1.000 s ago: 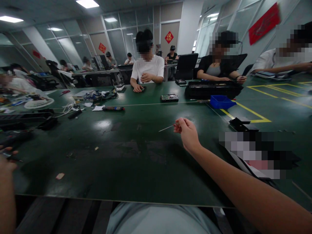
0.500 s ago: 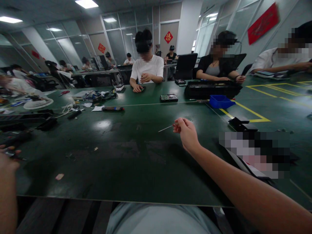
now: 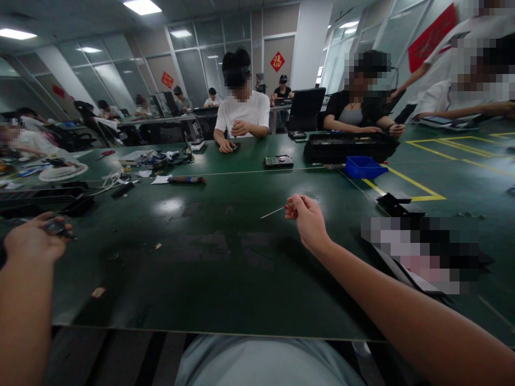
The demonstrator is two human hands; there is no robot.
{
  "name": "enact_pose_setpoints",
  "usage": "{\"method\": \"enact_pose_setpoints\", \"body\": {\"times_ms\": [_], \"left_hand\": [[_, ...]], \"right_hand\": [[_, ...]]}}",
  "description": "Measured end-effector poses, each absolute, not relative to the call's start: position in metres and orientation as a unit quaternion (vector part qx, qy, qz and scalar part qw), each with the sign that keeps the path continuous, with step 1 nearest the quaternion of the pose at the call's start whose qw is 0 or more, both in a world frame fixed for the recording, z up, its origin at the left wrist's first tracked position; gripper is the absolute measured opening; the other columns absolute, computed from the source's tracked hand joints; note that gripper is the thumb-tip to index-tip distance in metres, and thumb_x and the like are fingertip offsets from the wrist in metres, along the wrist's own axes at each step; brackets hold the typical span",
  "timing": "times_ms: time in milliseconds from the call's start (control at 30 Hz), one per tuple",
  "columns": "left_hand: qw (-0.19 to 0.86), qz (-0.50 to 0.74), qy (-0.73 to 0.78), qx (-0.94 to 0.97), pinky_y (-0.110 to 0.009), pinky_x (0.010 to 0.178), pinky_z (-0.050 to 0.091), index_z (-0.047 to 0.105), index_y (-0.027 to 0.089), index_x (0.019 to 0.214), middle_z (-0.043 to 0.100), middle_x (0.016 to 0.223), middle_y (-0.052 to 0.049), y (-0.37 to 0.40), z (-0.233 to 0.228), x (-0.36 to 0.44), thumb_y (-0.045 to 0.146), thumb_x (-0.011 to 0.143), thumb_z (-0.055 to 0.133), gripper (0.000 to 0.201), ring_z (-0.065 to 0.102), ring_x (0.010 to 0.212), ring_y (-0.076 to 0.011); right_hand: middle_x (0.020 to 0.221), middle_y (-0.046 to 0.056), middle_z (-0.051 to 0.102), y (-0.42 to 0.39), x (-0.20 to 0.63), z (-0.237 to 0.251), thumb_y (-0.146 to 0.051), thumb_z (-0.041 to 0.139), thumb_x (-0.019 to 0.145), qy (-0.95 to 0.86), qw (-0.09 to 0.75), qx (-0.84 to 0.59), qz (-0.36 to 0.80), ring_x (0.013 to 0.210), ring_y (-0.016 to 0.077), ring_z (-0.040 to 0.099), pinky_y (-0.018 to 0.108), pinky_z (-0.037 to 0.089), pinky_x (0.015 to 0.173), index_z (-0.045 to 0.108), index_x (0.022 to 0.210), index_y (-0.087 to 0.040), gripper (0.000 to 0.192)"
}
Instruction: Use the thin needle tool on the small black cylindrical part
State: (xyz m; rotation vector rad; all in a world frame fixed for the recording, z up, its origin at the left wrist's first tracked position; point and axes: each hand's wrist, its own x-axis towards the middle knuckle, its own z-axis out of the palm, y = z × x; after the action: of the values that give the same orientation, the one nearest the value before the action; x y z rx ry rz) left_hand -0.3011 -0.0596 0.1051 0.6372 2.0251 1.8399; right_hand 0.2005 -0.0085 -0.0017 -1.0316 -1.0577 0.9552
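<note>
Left hand (image 3: 34, 241) swung in gripping a small dark tool (image 3: 56, 229); right hand (image 3: 308, 220) pinching thin, light, bendy-looking probe (image 3: 274, 212) at its base.

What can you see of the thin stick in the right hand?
The thin stick is a pale, slender, straight rod, possibly a swab or small tool; its material is too small to tell. The right hand pinches one end between its fingertips, and the free end points left and slightly down. It is held above the dark green table, near the middle of it, and appears to touch nothing but the fingers.
</note>
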Motion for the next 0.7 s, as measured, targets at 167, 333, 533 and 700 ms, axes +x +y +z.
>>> {"method": "enact_pose_setpoints", "body": {"times_ms": [167,333,533,700], "left_hand": [[0.284,0.697,0.612,0.243,-0.023,0.058,0.041,0.054,0.013,0.086,0.051,0.067,-0.001,-0.024,0.098,-0.279,0.001,0.083,0.042,0.018,0.048,0.062,-0.0133],[0.416,0.655,0.527,0.346,-0.027,0.062,0.043,0.057,0.012,0.098,0.054,0.071,-0.001,-0.006,0.1,-0.199,0.009,0.087,0.044,0.017,0.05,0.064,-0.0146],[0.5,0.556,0.487,0.452,-0.028,0.062,0.041,0.059,0.013,0.108,0.057,0.073,-0.002,0.0,0.079,-0.096,0.006,0.079,0.048,0.032,0.052,0.062,-0.0147],[0.521,0.466,0.432,0.571,-0.032,0.068,0.042,0.056,0.015,0.115,0.059,0.079,-0.003,-0.016,0.066,-0.026,0.011,0.073,0.049,0.043,0.053,0.068,-0.0169]], "right_hand": [[0.073,0.0,0.062,-0.009,0.201,0.0,-0.048,0.06,0.088,-0.461,0.636,-0.453,0.422,0.063,0.0139,0.055,0.03,0.047,0.061,0.064,0.082,-0.022,0.027],[0.071,0.0,0.061,-0.009,0.201,0.0,-0.049,0.06,0.088,-0.466,0.638,-0.454,0.412,0.062,0.0141,0.055,0.03,0.047,0.06,0.064,0.082,-0.022,0.028],[0.071,0.0,0.061,-0.01,0.202,0.002,-0.049,0.06,0.088,-0.466,0.635,-0.456,0.414,0.062,0.0144,0.055,0.031,0.047,0.062,0.064,0.082,-0.022,0.028],[0.072,0.001,0.062,-0.01,0.203,0.002,-0.047,0.059,0.089,-0.462,0.641,-0.462,0.403,0.064,0.0147,0.056,0.031,0.046,0.063,0.064,0.082,-0.022,0.026]]}}
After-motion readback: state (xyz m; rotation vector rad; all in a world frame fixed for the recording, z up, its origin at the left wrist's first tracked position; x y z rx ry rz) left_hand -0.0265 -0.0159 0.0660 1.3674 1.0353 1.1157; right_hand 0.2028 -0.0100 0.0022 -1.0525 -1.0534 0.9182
